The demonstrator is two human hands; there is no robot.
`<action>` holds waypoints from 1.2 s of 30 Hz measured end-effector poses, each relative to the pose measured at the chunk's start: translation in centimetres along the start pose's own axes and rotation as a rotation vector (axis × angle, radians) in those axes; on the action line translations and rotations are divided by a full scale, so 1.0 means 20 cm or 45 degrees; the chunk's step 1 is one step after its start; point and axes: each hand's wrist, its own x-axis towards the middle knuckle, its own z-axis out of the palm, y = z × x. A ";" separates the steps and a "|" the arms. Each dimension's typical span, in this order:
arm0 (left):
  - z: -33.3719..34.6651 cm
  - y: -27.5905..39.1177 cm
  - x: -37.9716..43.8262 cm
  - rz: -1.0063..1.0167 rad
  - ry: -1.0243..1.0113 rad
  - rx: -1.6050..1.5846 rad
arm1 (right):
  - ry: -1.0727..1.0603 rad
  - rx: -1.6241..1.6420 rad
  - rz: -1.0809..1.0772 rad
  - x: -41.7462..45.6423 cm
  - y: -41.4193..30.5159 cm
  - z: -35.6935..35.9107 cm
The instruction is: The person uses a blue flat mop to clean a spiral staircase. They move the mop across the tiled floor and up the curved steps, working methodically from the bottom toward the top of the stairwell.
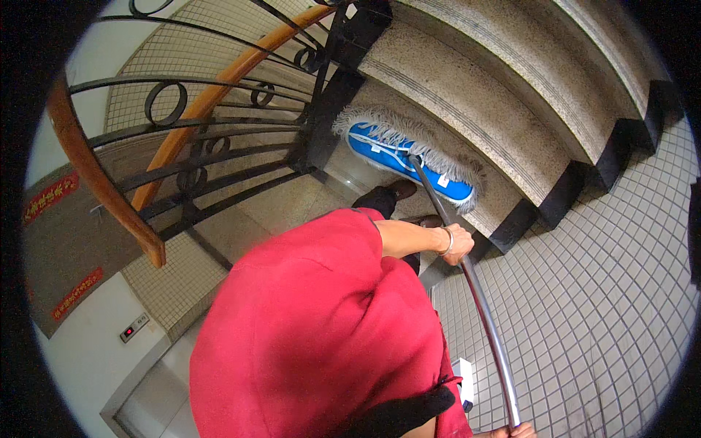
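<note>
A silver metal pole (484, 306) slants from the bottom edge up to a dust mop head. My left hand (459, 245), wearing a silver bangle, is closed around the pole at mid-length. At the bottom edge, my right hand (517, 431) grips the pole near its upper end, and most of it is cut off by the frame. The flat mop head (383, 153) has a blue cloth back and a pale grey string fringe. It lies along a speckled stone step (367, 98), its fringe against the riser. My brown shoes (404, 189) stand close beside it.
Stone steps (465, 93) with grooved edges and black skirting (515, 227) run along a white tiled wall (591, 290). Black iron railing (219, 131) with a wooden handrail (104, 180) borders the left. A panel with a red light (131, 328) and a white object (465, 383) also show.
</note>
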 end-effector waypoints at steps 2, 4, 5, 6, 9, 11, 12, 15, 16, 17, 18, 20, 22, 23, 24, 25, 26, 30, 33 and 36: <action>-0.02 -0.03 -0.04 -0.015 -0.094 0.067 | 0.112 -0.081 -0.004 -0.02 0.07 -0.14; -0.07 -0.12 -0.08 -0.028 -0.103 0.133 | 0.212 0.466 -0.082 -0.04 0.25 -0.19; -0.11 -0.19 -0.10 -0.057 -0.152 0.166 | 0.266 0.741 -0.128 -0.07 0.30 -0.18; -0.15 -0.28 -0.11 -0.149 -0.154 0.207 | 0.212 0.409 0.000 -0.09 0.36 -0.13; -0.23 -0.56 -0.19 -0.339 0.107 0.210 | -0.206 0.366 0.262 -0.12 0.60 0.17; -0.24 -0.73 -0.24 -0.425 0.260 0.246 | -0.330 0.399 0.292 -0.11 0.65 0.41; -0.21 -0.78 -0.27 -0.495 0.309 0.245 | -0.476 0.438 0.316 -0.11 0.67 0.51; -0.11 -0.86 -0.34 -0.426 0.733 0.152 | -0.623 0.542 0.248 -0.10 0.64 0.68; -0.06 -0.85 -0.36 -0.422 0.797 0.149 | -0.657 0.491 0.217 -0.10 0.62 0.69; -0.01 -0.83 -0.37 -0.403 0.874 0.152 | -0.611 0.427 0.217 -0.10 0.60 0.67; 0.03 -0.81 -0.37 -0.369 0.962 0.168 | -0.689 0.416 0.186 -0.11 0.58 0.63; 0.14 -0.71 -0.37 -0.129 1.131 0.112 | -0.811 0.511 0.098 -0.12 0.54 0.50; 0.25 -0.58 -0.36 -0.041 1.116 0.086 | -0.950 0.597 0.035 -0.16 0.48 0.31; 0.30 -0.50 -0.35 -0.044 1.077 0.122 | -1.006 0.675 0.052 -0.17 0.43 0.20; 0.37 -0.41 -0.33 -0.083 1.068 0.196 | -1.020 0.729 0.016 -0.17 0.39 0.08; 0.44 -0.32 -0.31 -0.025 1.036 0.123 | -1.041 0.777 -0.018 -0.18 0.35 -0.07; 0.49 -0.24 -0.28 -0.046 1.006 0.154 | -0.995 0.766 -0.060 -0.18 0.29 -0.19; 0.71 0.06 -0.06 0.202 0.997 0.173 | -1.036 0.826 -0.315 -0.28 0.15 -0.71; 0.89 0.27 0.12 0.369 0.768 0.190 | -0.831 0.659 -0.411 -0.39 0.09 -1.04; 1.03 0.45 0.33 0.463 0.597 0.276 | -0.596 0.476 -0.537 -0.54 0.11 -1.34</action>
